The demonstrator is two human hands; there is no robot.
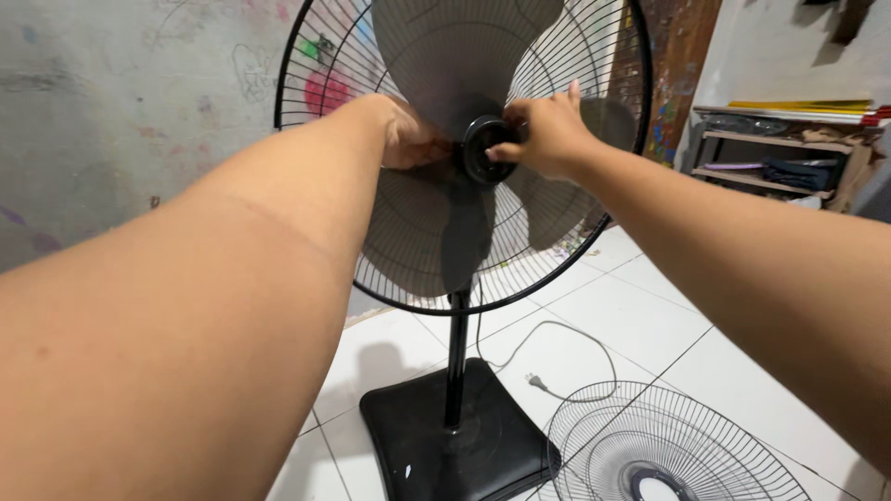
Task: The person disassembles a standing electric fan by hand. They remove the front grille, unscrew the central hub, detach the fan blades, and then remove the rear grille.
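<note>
A black standing fan with grey translucent blades (436,232) stands in front of me, its front grille taken off and its rear wire guard (306,65) still on. My left hand (413,139) grips the blade hub from the left. My right hand (548,130) has its fingers closed on the black round cap (484,153) at the blades' centre. The fan's pole (457,357) runs down to a square black base (464,445).
The loose front wire grille (668,445) lies on the white tiled floor at lower right. The fan's grey cord and plug (536,380) trail beside it. A marked concrete wall is at the left; a cluttered shelf (789,158) stands at the right.
</note>
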